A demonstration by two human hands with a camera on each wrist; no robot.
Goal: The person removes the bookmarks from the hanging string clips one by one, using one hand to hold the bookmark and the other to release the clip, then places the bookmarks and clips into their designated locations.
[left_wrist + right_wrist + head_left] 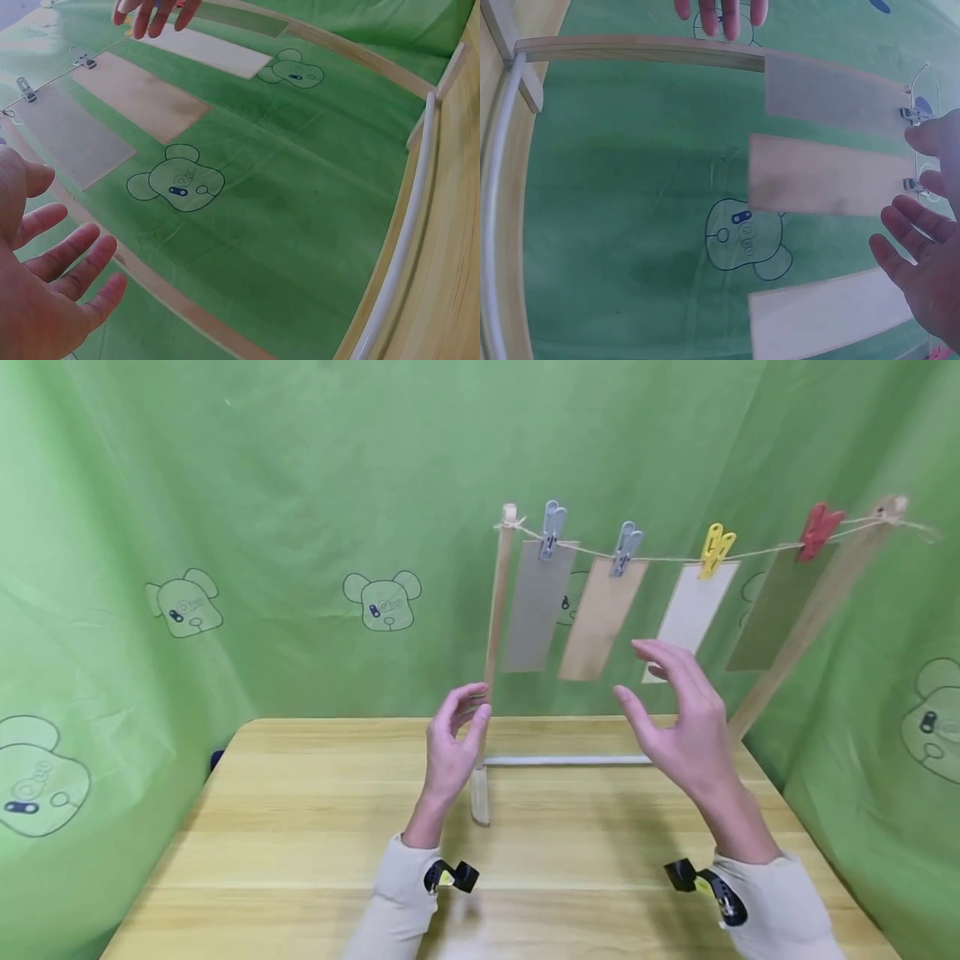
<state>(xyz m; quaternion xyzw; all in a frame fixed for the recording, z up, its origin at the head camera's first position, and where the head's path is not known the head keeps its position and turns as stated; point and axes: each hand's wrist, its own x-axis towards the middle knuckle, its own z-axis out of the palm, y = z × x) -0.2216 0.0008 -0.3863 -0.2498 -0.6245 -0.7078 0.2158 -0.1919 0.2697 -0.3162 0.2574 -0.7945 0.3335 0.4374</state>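
Four strips hang by clothespins from a string between two wooden posts: a grey strip (540, 610), a tan strip (603, 618), a white strip (693, 606) and a dark green strip (780, 610). Two grey clothespins (552, 529), a yellow clothespin (717, 550) and a red clothespin (820, 531) pin them. My left hand (453, 743) is beside the left post (498, 602), fingers loosely bent, holding nothing. My right hand (686, 727) is raised in front of the white strip, thumb and fingers apart with nothing between them; it covers the strip's lower part.
A white rod (566, 761) joins the posts low down, close over the wooden table (315, 827). The right post (825, 585) leans outward in the head view. Behind everything hangs a green curtain (300, 485) printed with bear heads. Each wrist wears a small black camera.
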